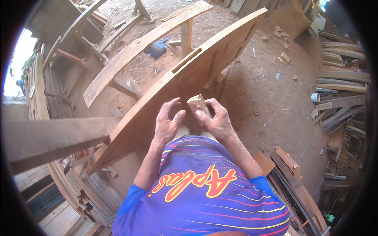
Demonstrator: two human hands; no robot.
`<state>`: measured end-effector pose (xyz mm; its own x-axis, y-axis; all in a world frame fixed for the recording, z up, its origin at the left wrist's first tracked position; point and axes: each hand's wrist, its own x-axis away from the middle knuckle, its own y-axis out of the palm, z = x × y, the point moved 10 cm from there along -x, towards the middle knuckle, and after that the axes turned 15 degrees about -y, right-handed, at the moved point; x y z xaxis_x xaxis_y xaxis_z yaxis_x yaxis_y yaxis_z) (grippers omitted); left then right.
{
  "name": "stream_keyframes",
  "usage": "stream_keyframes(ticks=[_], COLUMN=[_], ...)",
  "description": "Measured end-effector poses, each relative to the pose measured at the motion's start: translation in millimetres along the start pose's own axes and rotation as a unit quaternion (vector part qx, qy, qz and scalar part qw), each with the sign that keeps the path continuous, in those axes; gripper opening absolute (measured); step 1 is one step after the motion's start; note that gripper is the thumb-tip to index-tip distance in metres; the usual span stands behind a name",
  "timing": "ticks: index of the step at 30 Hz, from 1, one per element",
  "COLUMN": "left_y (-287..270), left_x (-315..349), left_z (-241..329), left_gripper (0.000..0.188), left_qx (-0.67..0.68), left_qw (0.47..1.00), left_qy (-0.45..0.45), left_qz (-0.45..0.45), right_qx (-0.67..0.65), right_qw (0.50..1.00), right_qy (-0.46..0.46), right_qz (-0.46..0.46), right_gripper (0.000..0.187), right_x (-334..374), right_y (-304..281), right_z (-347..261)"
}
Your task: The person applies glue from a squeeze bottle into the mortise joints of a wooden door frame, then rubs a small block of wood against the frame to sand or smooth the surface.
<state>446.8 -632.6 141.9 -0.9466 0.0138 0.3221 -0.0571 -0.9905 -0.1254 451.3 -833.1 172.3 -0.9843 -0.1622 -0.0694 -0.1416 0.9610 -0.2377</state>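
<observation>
Seen from above, a person in a blue striped shirt stands in a dirt-floored woodworking yard, both hands raised in front of the chest over a long wooden door panel [185,78] that runs from the near left to the far right. The right hand [215,120] has its fingers and thumb curled snugly around a small wooden block [198,104], which stands tilted just above the panel's near edge, in the middle of the scene. The left hand [168,122] is half open beside it, fingers bent and spread, fingertips close to the block; whether they touch it cannot be told. A second long plank on a trestle [138,47] lies farther off on the left, with a blue brush [157,48] on the ground between the two. Offcuts [281,35] are scattered on the far right, and stacked timber [338,78] lines the right edge. To handle the block well, it seems wise to keep a firm right-hand hold, steady it with the left fingertips, and keep it square to the panel.
</observation>
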Motion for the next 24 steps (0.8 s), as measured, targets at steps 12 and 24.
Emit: stream_keyframes(ticks=[12, 24], left_y=[-15.4, 8.0], left_x=[-164.6, -204.8], left_z=[-13.6, -19.8], left_gripper=[0.078, 0.065], left_qx=[-0.395, -0.439], left_qw=[0.903, 0.882], left_qy=[0.092, -0.118], left_qz=[0.142, 0.126], right_qx=[0.359, 0.451], right_qw=[0.915, 0.877], right_qy=[-0.130, -0.138], right_qz=[0.131, 0.093], right_gripper=[0.030, 0.031], right_x=[-141.1, -323.4], right_y=[-64.1, -177.5], right_z=[44.3, 115.9])
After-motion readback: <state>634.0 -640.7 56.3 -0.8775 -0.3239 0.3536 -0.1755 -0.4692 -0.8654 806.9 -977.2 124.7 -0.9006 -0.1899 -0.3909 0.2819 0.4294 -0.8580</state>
